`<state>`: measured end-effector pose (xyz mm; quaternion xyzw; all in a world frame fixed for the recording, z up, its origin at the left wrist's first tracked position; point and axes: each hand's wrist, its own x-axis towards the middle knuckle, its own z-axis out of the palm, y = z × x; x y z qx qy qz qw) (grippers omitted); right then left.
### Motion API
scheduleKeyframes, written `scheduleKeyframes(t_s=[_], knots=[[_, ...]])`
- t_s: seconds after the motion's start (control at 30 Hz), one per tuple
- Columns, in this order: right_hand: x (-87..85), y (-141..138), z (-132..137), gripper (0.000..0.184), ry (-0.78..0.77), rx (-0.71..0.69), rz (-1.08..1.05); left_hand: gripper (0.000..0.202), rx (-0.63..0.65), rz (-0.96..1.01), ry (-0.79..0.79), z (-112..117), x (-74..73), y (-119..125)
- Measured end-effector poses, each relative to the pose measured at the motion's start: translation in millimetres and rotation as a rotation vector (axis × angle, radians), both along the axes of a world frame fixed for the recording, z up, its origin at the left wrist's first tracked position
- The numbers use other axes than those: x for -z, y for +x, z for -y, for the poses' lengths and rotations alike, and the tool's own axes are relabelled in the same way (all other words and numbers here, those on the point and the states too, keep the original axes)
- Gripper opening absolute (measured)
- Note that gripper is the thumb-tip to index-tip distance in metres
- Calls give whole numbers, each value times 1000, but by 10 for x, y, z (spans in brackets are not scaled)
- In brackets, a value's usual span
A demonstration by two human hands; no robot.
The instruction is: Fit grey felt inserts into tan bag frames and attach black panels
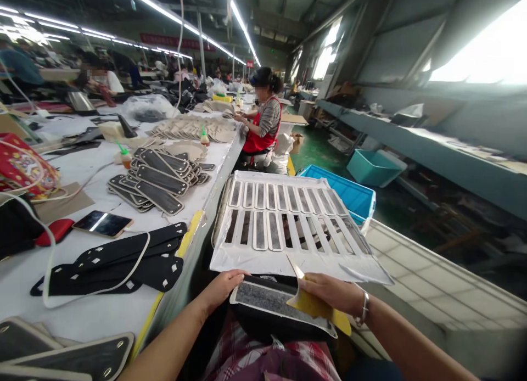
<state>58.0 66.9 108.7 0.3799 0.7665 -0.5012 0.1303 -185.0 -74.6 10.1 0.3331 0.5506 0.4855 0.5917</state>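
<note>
Grey-faced strip piece [272, 304] flat on the lap, just below the white slotted sheet [288, 222]. Left hand [222, 290] pressing its left end, fingers curled over the edge – not rly gripping. Right hand [333, 293] pinching a yellow scraper [307, 301] on the right end. Looks like mid-spreading/smoothing step; next stroke prob. needs the piece kept pinned. Table edge [193, 227] tight on left, blue crate [349, 194] well apart – room to the right.

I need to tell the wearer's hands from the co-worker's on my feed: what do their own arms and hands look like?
Both forearms are bare, with no sleeves or gloves in view. The left hand wears nothing visible. The right hand has a thin silver-coloured bracelet at the wrist. No rings, watch or markings can be made out.
</note>
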Motion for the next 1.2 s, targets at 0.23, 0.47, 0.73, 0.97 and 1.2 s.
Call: scheduleKeyframes(t_s=[0.23, 0.47, 0.73, 0.97, 1.2], knots=[[98, 1014, 66, 62, 505, 352, 65, 32, 133, -172, -62, -95, 39, -79], [610, 1107, 80, 56, 646, 284, 342, 35, 589, -411, 9, -637, 20, 142], [814, 866, -184, 52, 785, 102, 318, 57, 1011, -65, -144, -1347, -134, 1103], [938, 890, -291, 47, 806, -10, 176, 73, 843, 622, -425, -1531, 212, 1431], [1000, 869, -313, 47, 823, -64, 125, 58, 915, -185, -293, -1563, 228, 1336]])
